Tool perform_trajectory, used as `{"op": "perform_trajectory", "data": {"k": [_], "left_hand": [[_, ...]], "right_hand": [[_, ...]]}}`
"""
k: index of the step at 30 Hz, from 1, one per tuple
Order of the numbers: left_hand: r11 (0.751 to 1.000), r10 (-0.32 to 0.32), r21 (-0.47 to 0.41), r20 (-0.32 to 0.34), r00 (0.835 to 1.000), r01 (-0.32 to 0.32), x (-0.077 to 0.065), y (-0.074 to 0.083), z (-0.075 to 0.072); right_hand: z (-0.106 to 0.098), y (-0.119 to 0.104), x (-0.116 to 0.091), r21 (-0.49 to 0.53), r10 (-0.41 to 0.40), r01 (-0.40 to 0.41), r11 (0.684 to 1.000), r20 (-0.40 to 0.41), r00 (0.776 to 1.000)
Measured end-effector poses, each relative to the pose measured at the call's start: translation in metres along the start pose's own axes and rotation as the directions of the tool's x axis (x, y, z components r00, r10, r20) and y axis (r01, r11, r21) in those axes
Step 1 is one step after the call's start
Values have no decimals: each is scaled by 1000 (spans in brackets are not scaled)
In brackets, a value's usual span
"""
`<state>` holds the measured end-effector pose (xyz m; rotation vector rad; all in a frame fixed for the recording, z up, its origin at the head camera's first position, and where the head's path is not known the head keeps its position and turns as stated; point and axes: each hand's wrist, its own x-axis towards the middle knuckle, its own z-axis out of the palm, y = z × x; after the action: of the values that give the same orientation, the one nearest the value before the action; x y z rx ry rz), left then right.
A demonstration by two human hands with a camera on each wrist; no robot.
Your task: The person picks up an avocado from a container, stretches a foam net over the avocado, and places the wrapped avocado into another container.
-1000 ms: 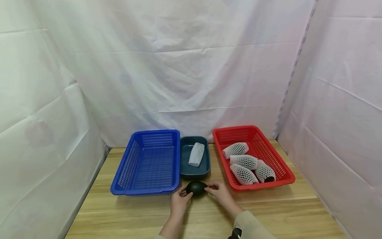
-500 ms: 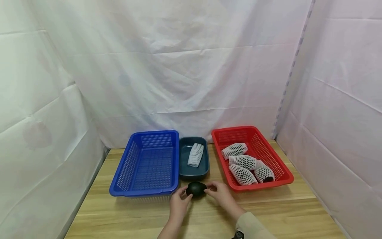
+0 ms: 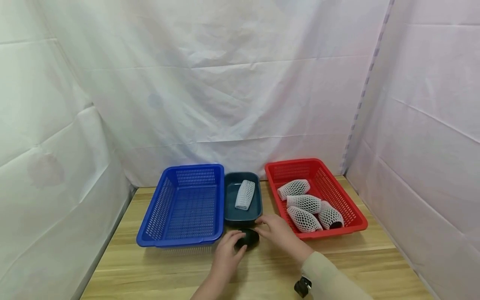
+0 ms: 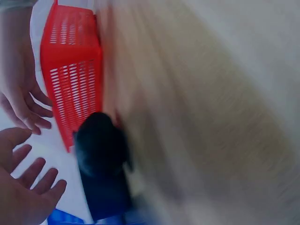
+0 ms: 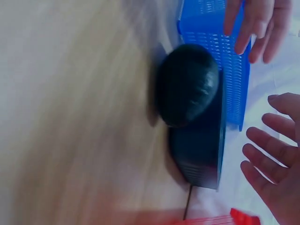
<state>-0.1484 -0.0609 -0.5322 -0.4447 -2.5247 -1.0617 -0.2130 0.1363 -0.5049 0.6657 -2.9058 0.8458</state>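
A dark green avocado [image 3: 251, 239] lies on the wooden table in front of the small teal bin [image 3: 243, 218]. My left hand [image 3: 226, 255] is over its left side in the head view and partly covers it. The wrist views show that hand's fingers [image 5: 243, 40] loose and apart from the fruit. My right hand [image 3: 278, 231] hovers just right of the avocado, near the bin's front corner. Its fingers [image 5: 269, 147] are spread and hold nothing. A white foam net sleeve [image 3: 245, 195] lies inside the teal bin.
At the left stands a blue basket [image 3: 180, 243] against the teal bin. On the right, a red basket [image 3: 337, 231] holds several pieces in white foam nets [image 3: 304, 204], a dark end showing from one. White cloth [image 3: 240, 104] hangs behind and at both sides.
Both hands have come off the avocado's ends. The right hand has moved up and slightly away, fingers spreading; the left has shifted over the fruit. The avocado has turned slightly on the table.
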Motion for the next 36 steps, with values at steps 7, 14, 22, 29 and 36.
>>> {"op": "perform_trajectory", "data": {"k": [7,14,22,29,36], "left_hand": [[971,191,153,-32,981,-184,26,0,-27],[919,251,299,64,966,-258,43,-14,-41],[867,342,352,96,935,-353,51,-29,-38],[848,332,386,146,932,-363,54,-32,-35],[848,322,391,157,934,-358,54,-34,-34]], "right_hand": [[1,-6,37,-176,-90,100,979,61,994],[7,-4,67,-267,-96,133,955,147,984],[25,4,92,-414,1,117,903,274,962],[28,4,98,-499,76,104,861,329,941],[42,24,108,-557,112,93,825,322,940]]}}
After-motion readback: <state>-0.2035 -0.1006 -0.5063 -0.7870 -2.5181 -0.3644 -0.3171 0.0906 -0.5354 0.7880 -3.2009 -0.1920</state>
